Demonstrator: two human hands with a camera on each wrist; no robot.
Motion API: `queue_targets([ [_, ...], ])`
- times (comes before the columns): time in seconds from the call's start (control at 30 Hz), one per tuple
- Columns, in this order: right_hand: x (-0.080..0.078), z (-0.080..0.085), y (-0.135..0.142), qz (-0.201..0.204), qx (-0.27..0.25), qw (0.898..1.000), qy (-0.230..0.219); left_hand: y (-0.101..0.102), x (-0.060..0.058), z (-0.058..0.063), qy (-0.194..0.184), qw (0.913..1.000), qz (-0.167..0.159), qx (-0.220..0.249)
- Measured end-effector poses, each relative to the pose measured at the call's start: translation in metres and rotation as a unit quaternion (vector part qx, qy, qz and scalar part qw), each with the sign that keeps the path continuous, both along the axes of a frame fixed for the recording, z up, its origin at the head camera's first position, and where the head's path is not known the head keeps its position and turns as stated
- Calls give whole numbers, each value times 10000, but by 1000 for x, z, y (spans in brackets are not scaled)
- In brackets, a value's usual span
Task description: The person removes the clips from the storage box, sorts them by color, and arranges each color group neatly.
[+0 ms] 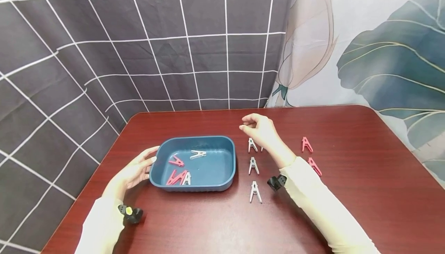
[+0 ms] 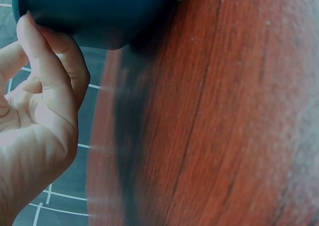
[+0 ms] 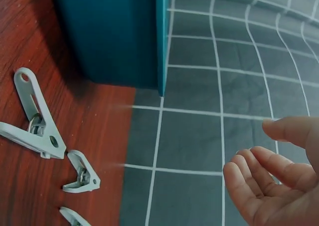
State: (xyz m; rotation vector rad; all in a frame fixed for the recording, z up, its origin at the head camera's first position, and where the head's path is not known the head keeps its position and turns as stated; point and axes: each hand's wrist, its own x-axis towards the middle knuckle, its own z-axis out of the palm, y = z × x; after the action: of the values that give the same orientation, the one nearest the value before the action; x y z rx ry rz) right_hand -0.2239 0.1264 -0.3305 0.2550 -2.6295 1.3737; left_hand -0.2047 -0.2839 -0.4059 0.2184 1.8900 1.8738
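My left hand (image 1: 137, 167) grips the left end of a blue plastic bin (image 1: 194, 188), its fingertips at the rim; the left wrist view shows the fingers (image 2: 42, 61) against the outer wall. Inside the bin lie several red clothespins (image 1: 177, 161) and two white clothespins (image 1: 198, 154). Raised over the table, right of the bin, my right hand (image 1: 260, 130) holds nothing; its fingers are loosely bent and the thumb stands apart. Nearest below it is a white clothespin (image 1: 252, 144), with another partly hidden behind the hand.
Nearer the front, more white clothespins (image 1: 253, 165) stand in a column to the right of the bin. Two red clothespins (image 1: 306, 144) lie beyond the right forearm. A dark gridded curtain (image 1: 174, 53) hangs behind the red-brown table (image 1: 194, 223).
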Motion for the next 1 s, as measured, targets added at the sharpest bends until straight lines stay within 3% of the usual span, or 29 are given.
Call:
queue_targets([
  [0.2,-1,6,-20,408,341,9985,145,-1,-1,-1,-24,9999,19,129],
  [0.47,-6,-2,-45,975,883,9908,314,-1,-1,-5,12,10000,-5,32],
  [0.8,-10,-8,-76,1529,1554,9748,479,-6,-4,-4,68,9999,-55,64],
  [1.0,-11,-15,-91,1746,1850,9667,278,-4,-2,-5,136,9999,-18,39],
])
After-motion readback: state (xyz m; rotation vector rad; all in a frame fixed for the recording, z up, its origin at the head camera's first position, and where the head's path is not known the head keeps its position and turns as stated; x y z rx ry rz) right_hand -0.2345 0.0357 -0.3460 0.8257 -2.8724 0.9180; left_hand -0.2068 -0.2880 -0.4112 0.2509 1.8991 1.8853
